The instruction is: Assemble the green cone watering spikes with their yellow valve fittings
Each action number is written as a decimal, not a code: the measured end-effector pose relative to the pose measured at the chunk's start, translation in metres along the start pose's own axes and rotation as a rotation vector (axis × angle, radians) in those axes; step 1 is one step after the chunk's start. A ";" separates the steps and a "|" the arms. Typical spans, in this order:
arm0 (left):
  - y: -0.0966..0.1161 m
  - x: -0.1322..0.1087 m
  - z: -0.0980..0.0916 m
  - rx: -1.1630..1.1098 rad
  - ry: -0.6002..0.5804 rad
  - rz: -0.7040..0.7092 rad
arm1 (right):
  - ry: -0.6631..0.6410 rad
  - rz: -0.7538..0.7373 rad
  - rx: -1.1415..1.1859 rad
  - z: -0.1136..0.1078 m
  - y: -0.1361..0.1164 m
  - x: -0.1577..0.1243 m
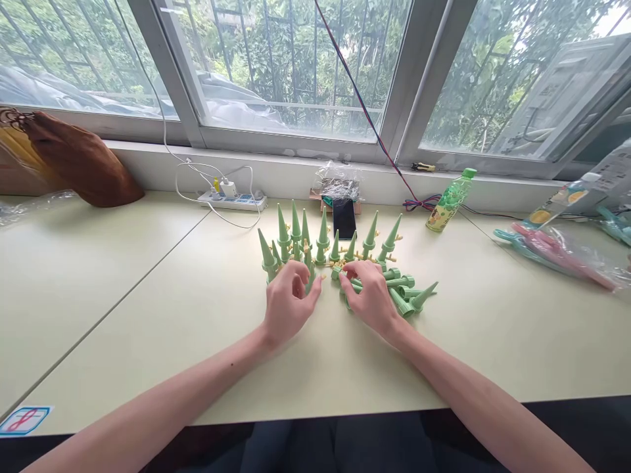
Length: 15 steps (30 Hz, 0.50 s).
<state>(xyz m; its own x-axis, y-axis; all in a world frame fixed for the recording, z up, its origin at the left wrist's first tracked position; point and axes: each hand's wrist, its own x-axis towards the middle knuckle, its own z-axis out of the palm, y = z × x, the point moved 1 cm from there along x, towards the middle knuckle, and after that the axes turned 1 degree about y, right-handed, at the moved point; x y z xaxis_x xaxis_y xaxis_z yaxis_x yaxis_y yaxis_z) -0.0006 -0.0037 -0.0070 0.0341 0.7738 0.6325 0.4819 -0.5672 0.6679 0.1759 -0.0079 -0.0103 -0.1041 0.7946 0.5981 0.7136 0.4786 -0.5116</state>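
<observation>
While beside upright spikes [305, 233], the left hand [288, 301], fingertips apart; rightward, the right hand [371, 295] clamped on a spike [337, 272].

Phone [344, 220] behind spikes [323, 238]; btl [448, 202] R; pwr strip [250, 203] L

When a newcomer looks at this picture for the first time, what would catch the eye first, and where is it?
Probably the pointed green spikes standing upright in the middle, with the left hand close in front of several. Next might be the heap of loose green pieces lying under and beside the right hand. After that, perhaps the green-capped bottle, farther back on the right.
</observation>
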 end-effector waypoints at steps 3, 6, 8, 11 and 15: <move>-0.003 -0.005 0.004 0.143 -0.200 0.128 | -0.011 0.000 -0.035 0.003 0.002 -0.001; -0.005 -0.009 0.007 0.286 -0.400 0.150 | -0.029 -0.005 -0.051 0.006 0.003 -0.002; -0.005 -0.010 0.008 0.337 -0.455 0.141 | -0.052 -0.006 -0.062 0.007 0.004 -0.003; -0.005 -0.009 0.007 0.360 -0.462 0.125 | -0.095 -0.001 -0.080 0.008 0.006 -0.003; -0.005 -0.007 0.007 0.329 -0.473 0.114 | -0.147 0.002 -0.093 0.008 0.007 -0.003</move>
<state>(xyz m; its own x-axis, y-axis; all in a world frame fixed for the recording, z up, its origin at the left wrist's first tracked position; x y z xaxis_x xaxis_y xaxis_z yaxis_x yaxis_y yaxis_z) 0.0022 -0.0041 -0.0175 0.4518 0.7980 0.3989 0.6964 -0.5949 0.4014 0.1751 -0.0042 -0.0210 -0.1975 0.8450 0.4970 0.7743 0.4454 -0.4495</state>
